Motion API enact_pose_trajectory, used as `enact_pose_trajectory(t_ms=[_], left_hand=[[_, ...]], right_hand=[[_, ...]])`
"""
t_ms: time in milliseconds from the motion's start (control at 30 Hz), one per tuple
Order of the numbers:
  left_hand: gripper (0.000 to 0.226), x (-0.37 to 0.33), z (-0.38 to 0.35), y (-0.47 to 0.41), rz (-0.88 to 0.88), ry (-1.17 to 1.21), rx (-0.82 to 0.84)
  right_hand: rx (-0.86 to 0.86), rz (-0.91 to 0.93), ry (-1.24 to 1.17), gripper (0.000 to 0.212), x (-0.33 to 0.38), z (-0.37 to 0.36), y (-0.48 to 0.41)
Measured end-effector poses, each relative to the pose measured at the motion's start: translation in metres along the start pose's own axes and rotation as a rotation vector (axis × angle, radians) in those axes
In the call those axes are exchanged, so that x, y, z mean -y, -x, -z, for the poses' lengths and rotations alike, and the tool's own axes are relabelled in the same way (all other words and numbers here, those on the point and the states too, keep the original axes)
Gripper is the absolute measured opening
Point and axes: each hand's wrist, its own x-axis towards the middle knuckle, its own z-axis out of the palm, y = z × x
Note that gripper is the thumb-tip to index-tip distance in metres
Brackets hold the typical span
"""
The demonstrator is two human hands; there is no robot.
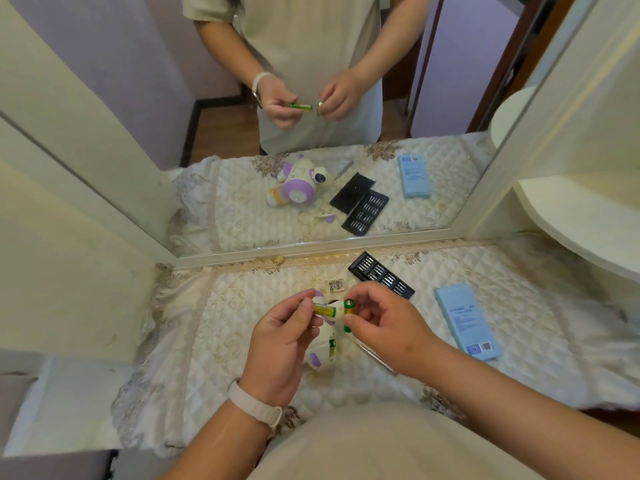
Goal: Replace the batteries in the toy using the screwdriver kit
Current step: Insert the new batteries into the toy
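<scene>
While both hands hang above toy (322,355), I read this as polarity check before loading: left hand (280,341) fingers pinch yellow-green battery (325,310) sideways, right hand (384,327) fingers pinch second battery (349,304) end-on. Toy, white with purple patches, lies on counter (214,323) beneath, compartment open, green cell seemingly inside.

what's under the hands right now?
Left hand pinches a yellow-green battery, right hand a green-ended battery; below them the white-and-purple toy lies on the quilted cloth. The hands cover its upper part; its bay cannot be seen.
</scene>
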Motion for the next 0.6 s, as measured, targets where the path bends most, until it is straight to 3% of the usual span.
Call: enact_pose_trajectory(t_ms=[167, 400, 600], left_hand=[[0.028, 0.004, -0.007, 0.001, 0.009, -0.014, 0.049], [0.032, 0.011, -0.016, 0.008, 0.024, -0.101, 0.143], [0.015, 0.010, -0.009, 0.004, -0.036, -0.144, 0.093]], right_hand=[[-0.056, 0.018, -0.161, 0.016, 0.004, 0.010, 0.007], [-0.072, 0.062, -0.208, 0.023, 0.014, 0.017, 0.013], [-0.088, 0.063, -0.160, 0.024, 0.016, 0.018, 0.015]])
